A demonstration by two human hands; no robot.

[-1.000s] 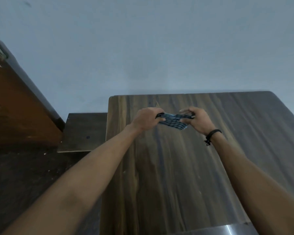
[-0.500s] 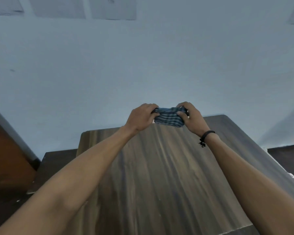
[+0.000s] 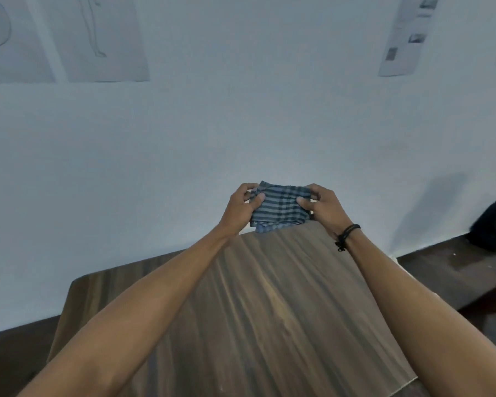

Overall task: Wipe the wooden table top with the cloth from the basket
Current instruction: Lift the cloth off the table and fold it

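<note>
- Striped cloth (image 3: 281, 207) is stretched between both hands, raised above the wooden table top (image 3: 269, 310).
- Left hand (image 3: 241, 209) pinches its left edge.
- Right hand (image 3: 325, 209) pinches its right edge.

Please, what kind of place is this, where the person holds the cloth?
Probably an indoor room used as a studio or classroom, though I cannot be sure: line drawings on paper sheets hang on a plain pale wall, and a wooden table stands before it on a dark floor.
</note>
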